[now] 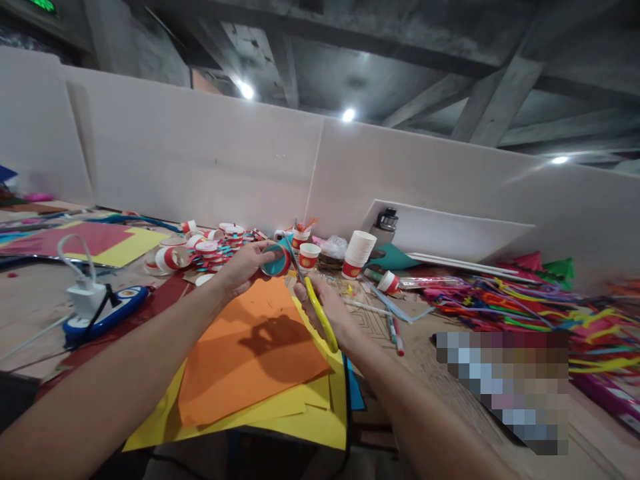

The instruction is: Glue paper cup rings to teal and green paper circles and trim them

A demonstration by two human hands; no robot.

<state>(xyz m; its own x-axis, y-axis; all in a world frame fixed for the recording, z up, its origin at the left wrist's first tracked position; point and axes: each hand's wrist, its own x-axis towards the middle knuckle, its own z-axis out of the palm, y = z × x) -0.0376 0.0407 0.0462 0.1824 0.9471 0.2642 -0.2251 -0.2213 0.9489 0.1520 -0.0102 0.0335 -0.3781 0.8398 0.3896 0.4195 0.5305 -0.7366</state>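
My left hand (246,265) is closed round a small paper cup (277,261) with a teal inside and a red-and-white outer wall, held above the table. My right hand (325,310) grips yellow-handled scissors (320,313), whose blades point up toward the cup's rim. Below both hands lies an orange paper sheet (250,353) on top of yellow sheets (310,420). The hands cast a shadow on the orange sheet.
Cut red-and-white cups (205,250) lie behind the hands, and a stack of paper cups (357,253) stands at centre right. A power strip with a charger (100,310) lies at left. Coloured strips and sticks (525,307) cover the right side. White partition boards (200,160) wall the back.
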